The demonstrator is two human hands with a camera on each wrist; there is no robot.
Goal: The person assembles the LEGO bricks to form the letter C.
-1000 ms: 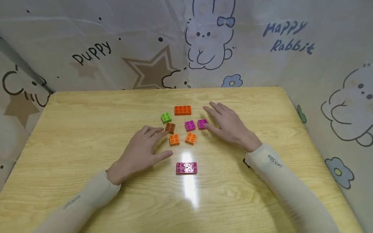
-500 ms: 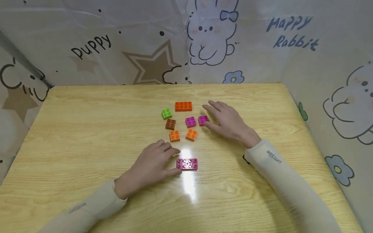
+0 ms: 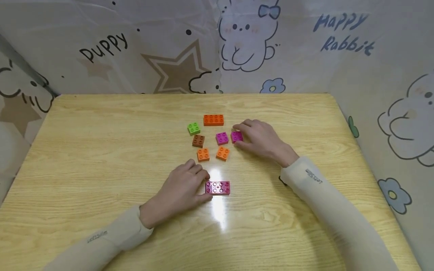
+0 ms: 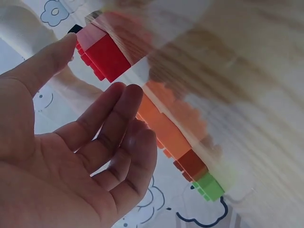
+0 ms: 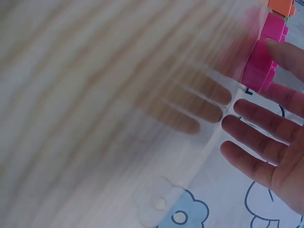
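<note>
In the head view my left hand (image 3: 178, 188) grips the near end of a dark red eight-stud toy building brick (image 3: 222, 188), thumb and forefinger at its long sides. The left wrist view shows the same red brick (image 4: 107, 59) between thumb and fingertips, other fingers curled below. My right hand (image 3: 261, 139) pinches the right one of two magenta four-stud bricks (image 3: 237, 136) between thumb and forefinger. In the right wrist view its other fingers extend beside that magenta brick (image 5: 256, 69). The second magenta brick (image 3: 222, 138) lies just to its left.
Two orange four-stud bricks (image 3: 203, 154) lie between the hands. A brown brick (image 3: 198, 141), a lime green brick (image 3: 194, 128) and a longer red-orange brick (image 3: 213, 120) sit farther back. The wooden table (image 3: 101, 143) meets patterned cloth walls (image 3: 135, 64) behind and at the sides.
My left hand has moved from beside the brown brick down and right to the dark red brick. The right thumb and forefinger have closed in on the magenta brick.
</note>
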